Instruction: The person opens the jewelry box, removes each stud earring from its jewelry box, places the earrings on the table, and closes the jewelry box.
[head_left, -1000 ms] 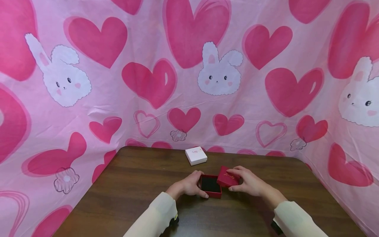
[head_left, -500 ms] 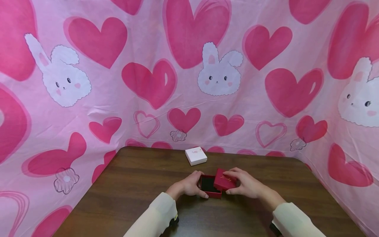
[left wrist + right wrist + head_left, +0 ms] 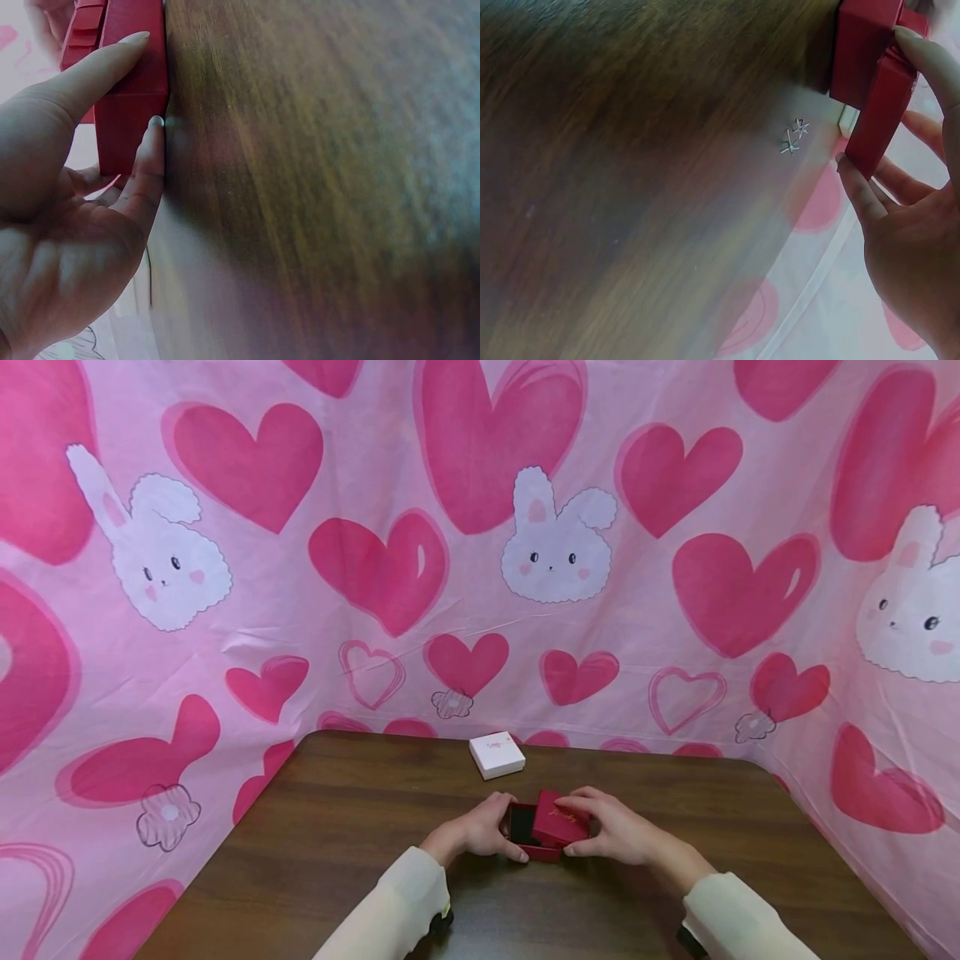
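Left hand (image 3: 482, 828) grips red box (image 3: 543, 854), right hand (image 3: 621, 828) its tilted lid (image 3: 559, 821).

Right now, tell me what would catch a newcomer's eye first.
Probably the pink backdrop, its hearts and rabbits towering behind the table. Next come the left hand, gripping a red box, and the right hand, holding its lid askew, partly over it. Farther back sits a white box.

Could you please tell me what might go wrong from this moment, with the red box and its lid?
The lid sits askew over one side of the open box, so it could catch if pressed now. If the left grip loosens, the box might slide on the table. Small silver pieces lie loose on the table, so a careless sweep could scatter them.
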`<state>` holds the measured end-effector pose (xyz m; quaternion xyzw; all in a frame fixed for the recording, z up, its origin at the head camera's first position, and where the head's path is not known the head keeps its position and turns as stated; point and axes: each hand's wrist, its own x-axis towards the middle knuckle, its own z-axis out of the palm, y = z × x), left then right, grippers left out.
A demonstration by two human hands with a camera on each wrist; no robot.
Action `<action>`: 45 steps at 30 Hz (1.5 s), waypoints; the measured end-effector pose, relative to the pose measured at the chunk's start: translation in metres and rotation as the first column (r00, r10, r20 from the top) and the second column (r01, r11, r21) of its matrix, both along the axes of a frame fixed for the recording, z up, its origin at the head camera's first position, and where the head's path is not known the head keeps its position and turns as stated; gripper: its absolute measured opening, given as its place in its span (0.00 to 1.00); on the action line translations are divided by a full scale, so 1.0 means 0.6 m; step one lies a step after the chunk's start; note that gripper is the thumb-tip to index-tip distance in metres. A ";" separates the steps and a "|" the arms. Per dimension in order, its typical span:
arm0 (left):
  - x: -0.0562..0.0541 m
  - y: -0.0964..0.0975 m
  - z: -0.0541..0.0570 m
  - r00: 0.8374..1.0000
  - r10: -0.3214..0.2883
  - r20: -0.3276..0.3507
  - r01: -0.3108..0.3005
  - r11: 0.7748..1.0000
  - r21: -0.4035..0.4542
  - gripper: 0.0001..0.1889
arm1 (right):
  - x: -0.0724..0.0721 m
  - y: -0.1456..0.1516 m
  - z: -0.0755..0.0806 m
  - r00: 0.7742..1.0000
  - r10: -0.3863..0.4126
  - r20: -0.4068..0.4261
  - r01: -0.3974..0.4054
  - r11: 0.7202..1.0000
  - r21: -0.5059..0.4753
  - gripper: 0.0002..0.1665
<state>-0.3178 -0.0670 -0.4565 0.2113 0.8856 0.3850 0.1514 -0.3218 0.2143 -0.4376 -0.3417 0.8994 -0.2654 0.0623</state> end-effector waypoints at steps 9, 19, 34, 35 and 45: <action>-0.002 0.000 -0.001 1.000 0.002 0.004 -0.002 1.000 -0.013 0.36 | 0.004 -0.014 0.000 0.999 0.033 0.010 -0.033 0.999 -0.013 0.43; -0.003 0.001 -0.004 1.000 0.004 -0.006 -0.005 1.000 -0.031 0.36 | 0.004 -0.028 0.002 0.999 0.042 0.014 -0.042 0.999 -0.007 0.43; -0.001 0.001 -0.003 1.000 -0.008 -0.027 0.007 1.000 -0.029 0.35 | -0.001 -0.043 -0.001 0.999 0.053 0.010 -0.053 0.999 0.000 0.43; -0.002 0.001 -0.003 0.999 -0.008 -0.031 0.007 0.999 -0.031 0.35 | -0.001 -0.044 -0.001 0.999 0.051 0.011 -0.051 0.999 -0.001 0.43; -0.004 -0.001 -0.005 0.999 -0.017 -0.050 0.015 0.999 -0.038 0.35 | -0.001 -0.052 0.000 0.999 0.050 -0.004 -0.050 0.999 -0.003 0.43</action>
